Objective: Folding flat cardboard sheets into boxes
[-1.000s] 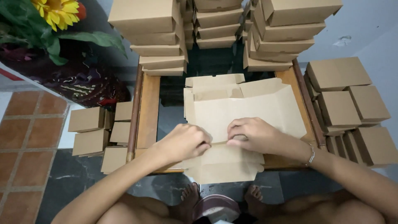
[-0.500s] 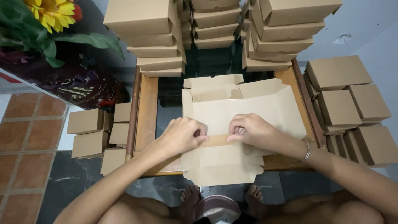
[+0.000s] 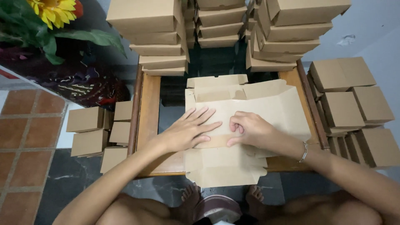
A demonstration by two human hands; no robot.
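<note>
A flat brown cardboard box blank [image 3: 266,106] lies on a low wooden table [image 3: 150,108], its near flaps hanging over the front edge. My left hand [image 3: 187,131] rests flat on the blank, fingers spread and pointing right. My right hand [image 3: 248,129] is beside it, fingers curled, pressing on a folded strip of the cardboard. A thin bracelet [image 3: 304,152] sits on my right wrist.
Stacks of folded brown boxes [image 3: 158,29] stand at the far side of the table, with more boxes [image 3: 350,100] on the right and small ones [image 3: 89,129] on the floor to the left. A sunflower plant [image 3: 50,16] is at the top left. My feet [image 3: 191,196] are below the table.
My left hand has opened from a curled grip and now lies flat on the cardboard. The folded strip is pressed down under both hands.
</note>
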